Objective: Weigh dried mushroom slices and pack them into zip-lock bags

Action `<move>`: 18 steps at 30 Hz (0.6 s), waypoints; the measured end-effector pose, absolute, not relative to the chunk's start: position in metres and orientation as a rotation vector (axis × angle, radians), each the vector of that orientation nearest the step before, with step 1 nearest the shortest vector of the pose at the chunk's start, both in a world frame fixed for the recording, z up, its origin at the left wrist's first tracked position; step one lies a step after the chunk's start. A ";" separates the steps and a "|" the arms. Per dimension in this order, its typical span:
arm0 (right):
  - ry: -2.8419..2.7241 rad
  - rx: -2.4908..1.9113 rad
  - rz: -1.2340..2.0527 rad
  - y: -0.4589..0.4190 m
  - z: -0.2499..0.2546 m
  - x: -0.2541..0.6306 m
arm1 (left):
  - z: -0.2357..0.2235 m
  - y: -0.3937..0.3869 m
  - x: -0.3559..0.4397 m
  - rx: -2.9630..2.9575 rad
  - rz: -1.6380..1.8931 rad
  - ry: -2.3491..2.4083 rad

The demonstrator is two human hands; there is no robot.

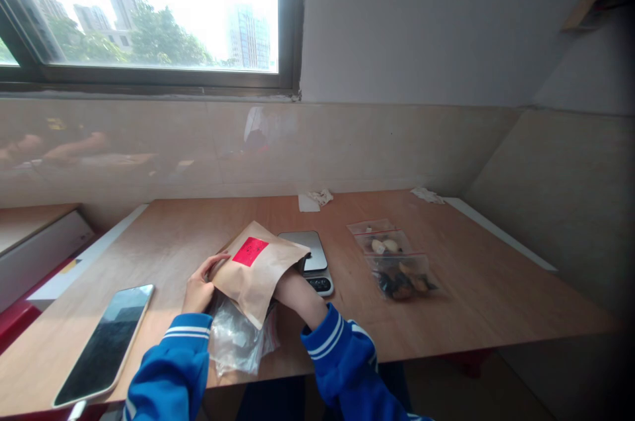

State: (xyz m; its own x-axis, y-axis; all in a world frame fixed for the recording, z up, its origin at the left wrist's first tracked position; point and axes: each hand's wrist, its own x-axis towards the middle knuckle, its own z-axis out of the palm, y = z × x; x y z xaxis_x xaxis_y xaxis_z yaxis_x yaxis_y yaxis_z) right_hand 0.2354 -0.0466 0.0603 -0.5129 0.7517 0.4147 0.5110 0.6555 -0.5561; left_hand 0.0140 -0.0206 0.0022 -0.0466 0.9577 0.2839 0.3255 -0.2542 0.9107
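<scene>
Head view: your left hand (200, 283) pinches paper bag (243, 285), fingers together, just left of scale (315, 265). Your right hand (292, 288) sits inside, finger state can't be told. Filled zip pouches (404, 275) lie right of scale; clear bags (235, 338) front-left. Reach looks midway, hand not yet out.

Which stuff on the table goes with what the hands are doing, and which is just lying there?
Probably part of the job:
paper bag, held by the left hand, with the right forearm reaching inside
scale, partly hidden behind it
clear plastic bags under it
filled clear bags to the right

Probably just lying about:
phone
crumpled white paper near the wall
</scene>
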 end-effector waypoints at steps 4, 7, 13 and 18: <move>-2.169 -1.011 0.535 -0.064 0.074 0.259 | -0.002 -0.018 0.015 1.590 1.348 1.385; -2.207 -0.994 0.550 -0.075 0.089 0.270 | -0.003 -0.018 0.016 1.575 1.345 1.390; -2.196 -0.982 0.373 -0.084 0.107 0.280 | -0.002 -0.019 0.015 1.610 1.320 1.410; -2.075 -0.909 0.454 -0.083 0.104 0.288 | -0.007 -0.016 0.011 1.641 1.310 1.450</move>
State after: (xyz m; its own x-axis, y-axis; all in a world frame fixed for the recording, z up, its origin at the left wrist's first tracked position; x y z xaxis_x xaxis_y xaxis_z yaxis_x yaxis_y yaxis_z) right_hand 0.2883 -0.0833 0.1037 -0.4150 0.7365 0.5342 0.4465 0.6764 -0.5858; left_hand 0.0110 -0.0157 -0.0065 -0.0738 0.9546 0.2885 0.3833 -0.2399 0.8919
